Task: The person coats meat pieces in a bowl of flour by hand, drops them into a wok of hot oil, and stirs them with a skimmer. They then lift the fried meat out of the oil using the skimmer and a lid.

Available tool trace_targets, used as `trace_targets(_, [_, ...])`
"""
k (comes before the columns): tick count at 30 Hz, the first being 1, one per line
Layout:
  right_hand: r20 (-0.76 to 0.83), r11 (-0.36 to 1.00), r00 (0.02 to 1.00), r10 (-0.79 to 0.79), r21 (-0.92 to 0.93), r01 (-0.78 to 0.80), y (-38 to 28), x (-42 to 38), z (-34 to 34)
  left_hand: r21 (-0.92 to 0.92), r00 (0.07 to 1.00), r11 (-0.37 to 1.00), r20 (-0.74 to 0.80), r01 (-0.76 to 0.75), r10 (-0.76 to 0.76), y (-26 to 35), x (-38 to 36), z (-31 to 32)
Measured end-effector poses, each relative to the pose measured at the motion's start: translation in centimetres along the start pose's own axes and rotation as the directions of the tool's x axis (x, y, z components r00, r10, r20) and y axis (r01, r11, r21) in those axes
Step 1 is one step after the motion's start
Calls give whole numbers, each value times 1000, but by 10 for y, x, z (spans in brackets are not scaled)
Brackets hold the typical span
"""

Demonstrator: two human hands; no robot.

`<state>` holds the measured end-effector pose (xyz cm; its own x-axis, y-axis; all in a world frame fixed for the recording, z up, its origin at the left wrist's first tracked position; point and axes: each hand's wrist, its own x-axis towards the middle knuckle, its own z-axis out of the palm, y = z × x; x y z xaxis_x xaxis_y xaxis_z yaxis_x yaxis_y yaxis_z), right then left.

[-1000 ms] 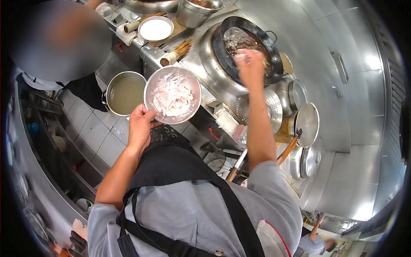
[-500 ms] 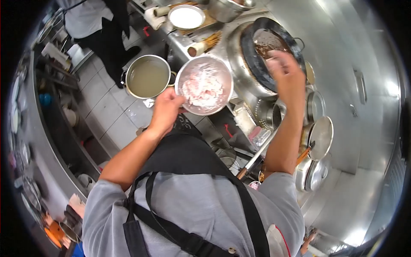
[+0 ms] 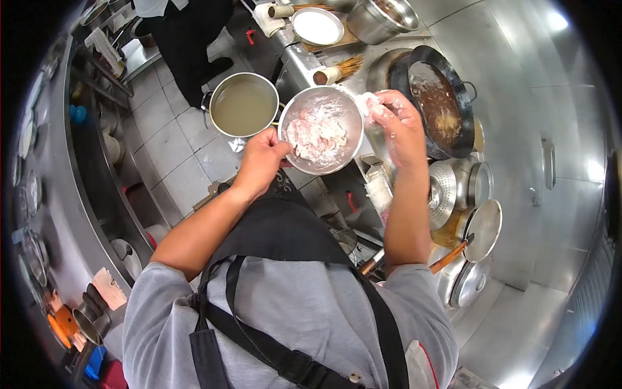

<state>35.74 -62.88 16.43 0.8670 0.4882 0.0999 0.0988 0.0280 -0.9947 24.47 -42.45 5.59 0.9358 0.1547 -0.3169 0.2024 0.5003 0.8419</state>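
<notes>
My left hand grips the near rim of a steel bowl that holds several pieces of floured raw meat. My right hand, dusted white, hovers at the bowl's right rim with its fingers loosely curled; whether it holds a piece I cannot tell. Just right of that hand sits a black wok of brown oil with something frying in it.
A pot of pale liquid stands on the tiled floor left of the bowl. A bamboo brush, a white-filled dish and a steel basin lie on the counter behind. Strainers, lids and ladles crowd the right. Another person stands far left.
My right hand has come back from over the wok to the right rim of the bowl. The bowl stayed in my left hand. My view has shifted, so everything sits further right.
</notes>
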Motion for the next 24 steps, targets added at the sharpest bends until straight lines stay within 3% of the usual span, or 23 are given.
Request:
trace_targets(1, [-2, 1000, 1000, -5, -10, 5, 7, -1, 3, -19, 1000, 1000, -6, 3, -3, 0, 1, 0])
trace_targets(2, [17, 910, 999, 49, 412, -52, 14, -1, 12, -25, 1000, 1000, 2, 0, 0, 0, 1, 0])
trace_targets(3, [60, 644, 994, 87, 758, -102, 23, -1, 22, -18, 1000, 1000, 2, 0, 0, -1, 2, -1])
trace_targets(4, [44, 535, 987, 154, 836, -121, 40, 3, 28, -8, 1000, 1000, 0, 0, 0, -1, 3, -2])
trace_targets(5, [45, 534, 988, 151, 837, -119, 44, 8, 36, 3, 1000, 1000, -5, 2, -2, 0, 3, -2])
trace_targets(7, [-32, 377, 986, 166, 926, -33, 49, 13, 45, 21, 1000, 1000, -3, 11, -11, 5, 0, 0])
trace_targets(11, [-99, 496, 979, 179, 868, -3, 41, 19, 42, 34, 998, 998, 24, 49, -50, 8, -2, 7])
trace_targets(12, [-165, 599, 955, 245, 801, -16, 38, 18, 44, 35, 998, 998, 39, 54, -56, 7, -3, 8])
trace_targets(13, [-183, 605, 953, 242, 796, -1, 41, 16, 44, 38, 998, 998, 32, 59, -60, 7, -3, 9])
trace_targets(15, [-220, 691, 883, 414, 708, -148, 45, 11, 40, 42, 996, 997, 60, 66, -68, 8, -2, 14])
trace_targets(16, [-329, 813, 856, 399, 558, -164, 35, 7, 53, 47, 996, 996, 40, 73, -75, 10, -3, 15])
trace_targets(17, [-355, 821, 850, 388, 552, -145, 33, 5, 50, 54, 996, 995, 17, 82, -83, 10, -4, 15])
trace_targets(19, [-361, 936, 910, 203, 343, -73, 30, 0, 41, 32, 995, 996, 56, 86, -88, 6, -2, 15])
trace_targets(20, [-292, 947, 944, 151, 318, -53, 27, -3, 20, 26, 995, 996, 51, 81, -82, 6, -1, 15])
trace_targets(22, [-350, 989, 932, -95, -135, 50, 16, 1, -22, 21, 996, 996, 40, 83, -83, 4, -1, 14])
trace_targets(23, [-349, 965, 928, -129, -261, 36, 16, -1, -52, 23, 995, 996, 47, 85, -86, 4, -1, 16])
trace_targets(24, [-335, 824, 910, -243, -566, 12, 21, -2, -89, 18, 995, 996, 47, 91, -91, 4, -1, 16])
